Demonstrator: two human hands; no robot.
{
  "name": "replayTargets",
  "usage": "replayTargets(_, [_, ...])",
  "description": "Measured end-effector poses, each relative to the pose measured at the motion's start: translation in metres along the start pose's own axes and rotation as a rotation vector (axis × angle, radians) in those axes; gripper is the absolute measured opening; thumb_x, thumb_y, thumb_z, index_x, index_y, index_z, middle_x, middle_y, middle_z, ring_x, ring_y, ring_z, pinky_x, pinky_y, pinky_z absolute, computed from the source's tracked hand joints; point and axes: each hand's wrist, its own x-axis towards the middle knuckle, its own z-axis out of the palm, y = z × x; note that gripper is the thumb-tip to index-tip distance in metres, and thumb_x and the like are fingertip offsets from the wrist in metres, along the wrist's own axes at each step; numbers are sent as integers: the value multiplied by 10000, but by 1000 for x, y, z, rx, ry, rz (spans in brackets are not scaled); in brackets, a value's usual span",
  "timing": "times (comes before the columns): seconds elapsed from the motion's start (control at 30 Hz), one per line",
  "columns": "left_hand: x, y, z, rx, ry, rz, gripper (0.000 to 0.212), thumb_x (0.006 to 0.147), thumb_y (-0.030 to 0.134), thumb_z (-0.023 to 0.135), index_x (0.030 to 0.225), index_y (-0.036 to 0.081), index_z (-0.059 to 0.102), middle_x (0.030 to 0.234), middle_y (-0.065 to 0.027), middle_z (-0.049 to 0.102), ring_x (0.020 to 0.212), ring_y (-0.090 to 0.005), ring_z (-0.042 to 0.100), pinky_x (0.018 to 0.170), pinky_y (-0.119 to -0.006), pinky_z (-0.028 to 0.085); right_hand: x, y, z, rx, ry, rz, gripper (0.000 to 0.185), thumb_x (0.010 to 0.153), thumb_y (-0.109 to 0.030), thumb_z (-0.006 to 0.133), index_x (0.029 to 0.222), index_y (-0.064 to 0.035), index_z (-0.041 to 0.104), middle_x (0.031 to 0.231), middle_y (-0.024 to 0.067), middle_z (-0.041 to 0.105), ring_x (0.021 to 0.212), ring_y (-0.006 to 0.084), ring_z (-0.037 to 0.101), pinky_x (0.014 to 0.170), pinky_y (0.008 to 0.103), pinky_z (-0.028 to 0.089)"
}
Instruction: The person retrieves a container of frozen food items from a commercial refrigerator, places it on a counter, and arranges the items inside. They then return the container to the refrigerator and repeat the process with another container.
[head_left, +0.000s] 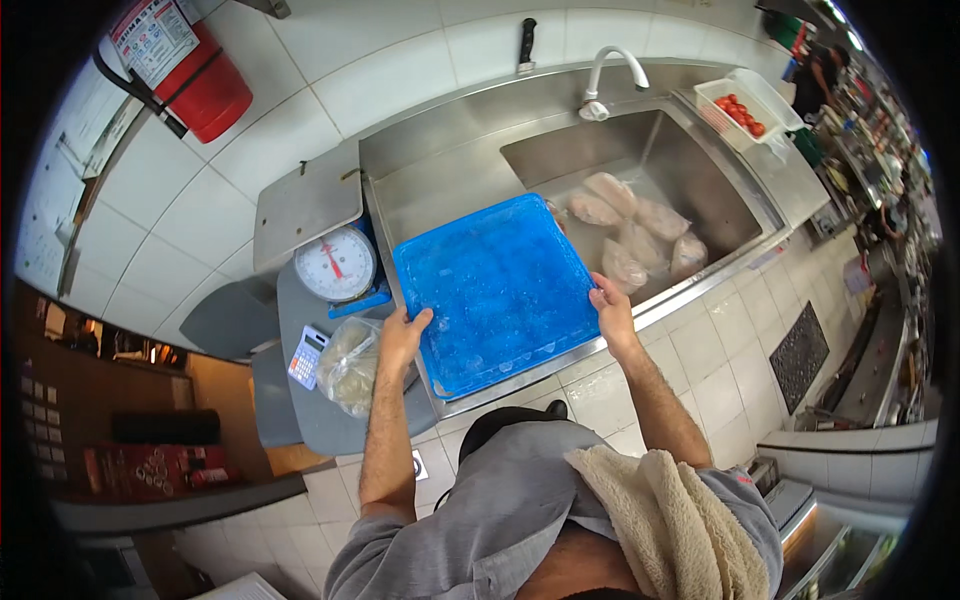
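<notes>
A blue plastic tray or lid (499, 292) lies over the left part of a stainless steel sink unit (435, 165). My left hand (401, 337) grips its near left edge, thumb on top. At its right edge, near the front corner, my right hand (611, 307) has hold of it, thumb on top and fingers hidden below. Water drops or frost speckle the blue surface. Several clear bags of pale, meat-like contents (637, 225) rest in the sink basin (705, 180), partly behind the tray's right edge. What lies under the tray is hidden.
Left of the sink stand a dial scale (335, 262), a calculator (308, 358) and a tied plastic bag (351, 367) on a grey surface. A white faucet (596, 82) rises behind the basin. Tomatoes fill part of a white container (712, 112) at right. A person (817, 79) stands far right.
</notes>
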Motion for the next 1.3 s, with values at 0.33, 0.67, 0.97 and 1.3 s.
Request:
replayTargets(0.33, [78, 104, 20, 707, 9, 525, 690, 660, 336, 833, 1226, 30, 583, 1275, -171, 531, 1219, -341, 452, 1018, -414, 383, 32, -74, 3, -819, -30, -437, 455, 771, -241, 739, 1190, -115, 612, 1183, 94, 554, 1117, 308, 499, 933, 500, 351])
replayTargets(0.67, [187, 122, 66, 776, -452, 230, 864, 470, 410, 915, 1154, 3, 580, 1188, -189, 553, 1138, -347, 510, 953, -440, 434, 167, -94, 104, -1055, -436, -565, 688, 680, -403, 793, 1265, -117, 573, 1334, 108, 467, 1273, 285, 392, 1007, 503, 318])
replayTargets(0.97, [211, 120, 77, 734, -577, 181, 584, 447, 250, 898, 913, -30, 684, 838, -195, 684, 796, -290, 653, 733, -414, 497, 231, -83, 132, -1137, -794, -544, 825, 502, -518, 836, 1144, -43, 633, 1147, 176, 604, 1143, 360, 526, 909, 519, 432])
replayTargets(1.3, [229, 143, 120, 332, -884, 37, 745, 466, 165, 935, 1105, -8, 593, 991, -71, 673, 889, -185, 633, 775, -332, 510, 267, -57, 137, -1019, -965, -400, 782, 453, -276, 903, 1182, -161, 644, 1140, 121, 642, 1123, 318, 571, 892, 491, 454])
